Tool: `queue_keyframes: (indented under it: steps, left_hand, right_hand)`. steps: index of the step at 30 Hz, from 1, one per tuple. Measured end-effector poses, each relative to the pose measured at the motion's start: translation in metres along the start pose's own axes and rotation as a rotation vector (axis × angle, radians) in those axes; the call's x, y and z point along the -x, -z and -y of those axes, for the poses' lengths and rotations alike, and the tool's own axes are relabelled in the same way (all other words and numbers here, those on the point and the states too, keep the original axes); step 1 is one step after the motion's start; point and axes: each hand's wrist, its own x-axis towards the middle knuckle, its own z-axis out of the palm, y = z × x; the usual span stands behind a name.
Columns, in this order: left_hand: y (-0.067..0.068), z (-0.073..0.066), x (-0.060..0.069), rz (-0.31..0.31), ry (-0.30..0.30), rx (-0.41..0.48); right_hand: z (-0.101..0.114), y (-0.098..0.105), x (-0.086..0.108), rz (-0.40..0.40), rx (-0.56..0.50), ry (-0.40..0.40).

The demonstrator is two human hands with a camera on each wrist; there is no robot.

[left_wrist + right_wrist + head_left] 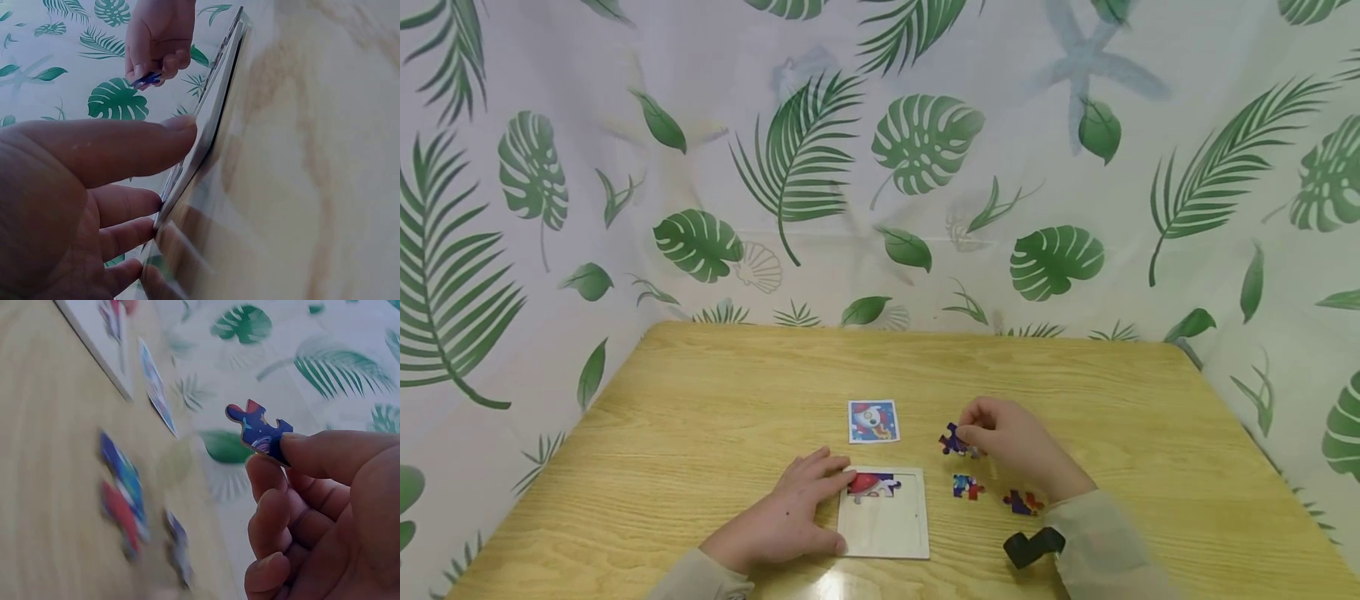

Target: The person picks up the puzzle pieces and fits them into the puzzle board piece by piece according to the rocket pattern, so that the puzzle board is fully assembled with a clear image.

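My right hand (pixel 1011 437) pinches a dark blue jigsaw piece (pixel 259 428) between thumb and fingertips, held above the table to the right of the puzzle tray. My left hand (pixel 793 512) lies along the left edge of the pale square puzzle tray (pixel 883 529), with extended fingers and thumb touching its rim. Joined pieces (pixel 871 484) with a red and white picture sit in the tray's upper left corner. Loose on the table lie a blue and red piece (pixel 967 487) and a purple and red piece (pixel 1022 502). Another piece (pixel 178 547) is blurred in the right wrist view.
A small picture card (pixel 873 421) with a white and red rocket lies behind the tray. Beside the right sleeve is a black curved object (pixel 1033 547). The wooden table (pixel 737 400) meets a leaf-patterned curtain (pixel 880 250) at its back edge.
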Motion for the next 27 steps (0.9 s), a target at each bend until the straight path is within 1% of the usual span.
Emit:
queue_keyframes:
  steps: [2,5,9,13,19,23,27]
  left_hand:
    - [0.0,0.0,0.0,-0.004,-0.003,-0.003]
    - [0.0,0.0,0.0,-0.007,-0.004,-0.005]
    - [-0.001,0.0,-0.001,0.005,0.017,0.001]
    - [-0.001,0.001,-0.001,0.011,0.03,0.009]
    - [0.0,0.001,0.0,-0.002,0.008,0.012]
    - [0.0,0.0,0.001,-0.005,0.003,0.017]
    - [0.0,0.0,0.001,-0.002,0.004,0.023]
  right_hand:
    - [0.007,-0.014,-0.001,0.045,0.021,0.006]
    - [0.015,-0.031,-0.001,0.105,0.051,0.043]
    - [0.018,-0.046,-0.001,0.141,0.114,0.105]
    - [0.019,-0.055,-0.001,0.136,0.194,0.114]
    - [0.021,-0.065,-0.002,0.132,0.251,0.086]
    - [0.024,-0.067,-0.001,0.105,0.29,0.101]
    - [0.021,-0.066,-0.001,0.108,0.313,0.122]
